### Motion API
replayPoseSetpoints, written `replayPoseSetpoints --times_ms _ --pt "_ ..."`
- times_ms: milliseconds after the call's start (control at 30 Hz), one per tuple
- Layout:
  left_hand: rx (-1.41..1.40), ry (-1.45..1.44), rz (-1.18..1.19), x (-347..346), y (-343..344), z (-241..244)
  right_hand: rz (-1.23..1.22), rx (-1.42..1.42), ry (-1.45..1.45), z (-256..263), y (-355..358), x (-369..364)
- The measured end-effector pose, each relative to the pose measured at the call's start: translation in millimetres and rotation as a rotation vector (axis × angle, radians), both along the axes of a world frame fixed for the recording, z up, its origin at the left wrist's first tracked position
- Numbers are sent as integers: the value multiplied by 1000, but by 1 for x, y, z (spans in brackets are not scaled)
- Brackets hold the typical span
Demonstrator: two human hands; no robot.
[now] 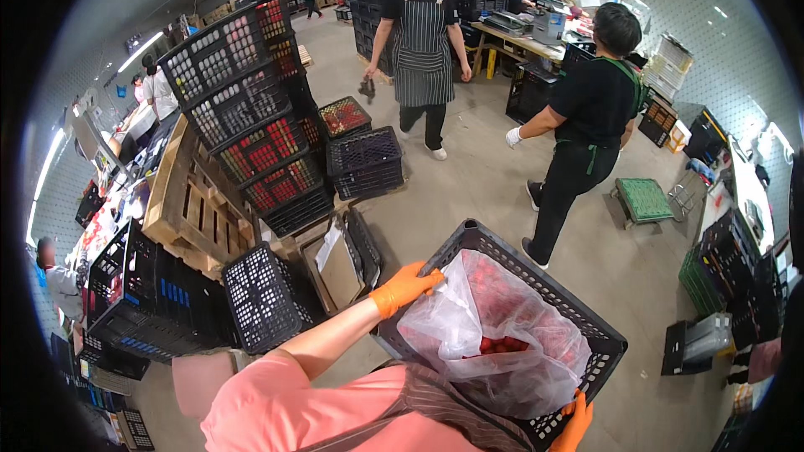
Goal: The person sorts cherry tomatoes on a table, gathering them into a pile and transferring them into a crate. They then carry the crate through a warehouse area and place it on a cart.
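A black plastic crate (543,273) is held up in front of my body, tilted in the view. My left hand (405,289), in an orange glove, grips its rim on the left side. At the near right corner my right hand (575,424), also gloved in orange, holds the crate's edge; part of that hand is cut off by the picture's bottom. Inside the crate lies a translucent white plastic bag (452,320), loosely folded over. Through its opening, small round red fruits (502,345) show, and more red shows through the film.
A person in a striped apron (424,56) faces me; another in black (590,94) stands nearer on the right. Stacked produce crates (251,113) and a wooden pallet (201,201) rise at left. A green-topped trolley (644,201) stands at right. A black perforated crate (264,298) sits close by.
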State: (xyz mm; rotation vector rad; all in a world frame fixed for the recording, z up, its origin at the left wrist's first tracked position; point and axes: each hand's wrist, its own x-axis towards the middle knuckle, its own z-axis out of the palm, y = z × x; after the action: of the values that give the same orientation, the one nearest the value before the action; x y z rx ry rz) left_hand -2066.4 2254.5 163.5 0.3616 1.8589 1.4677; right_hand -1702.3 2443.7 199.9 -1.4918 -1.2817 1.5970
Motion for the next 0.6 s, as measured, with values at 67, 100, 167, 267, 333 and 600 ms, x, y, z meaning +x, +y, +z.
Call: replayPoseSetpoints --times_ms 67,100,167,267,333,600 --pt "19 -15 1 -25 36 5 35 -17 -43 13 44 -27" --pt "41 -23 2 -38 56 1 51 -14 -66 17 69 -41" --pt "8 -50 -14 -61 104 -13 69 21 -82 9 125 -53" --pt "-107 -40 31 -90 185 -32 57 39 -131 6 189 -88" --pt "-14 -42 -44 -128 244 -42 31 66 -165 -15 231 -111" --pt "32 -22 -316 -225 521 -29 -225 140 -116 -58 435 -151"
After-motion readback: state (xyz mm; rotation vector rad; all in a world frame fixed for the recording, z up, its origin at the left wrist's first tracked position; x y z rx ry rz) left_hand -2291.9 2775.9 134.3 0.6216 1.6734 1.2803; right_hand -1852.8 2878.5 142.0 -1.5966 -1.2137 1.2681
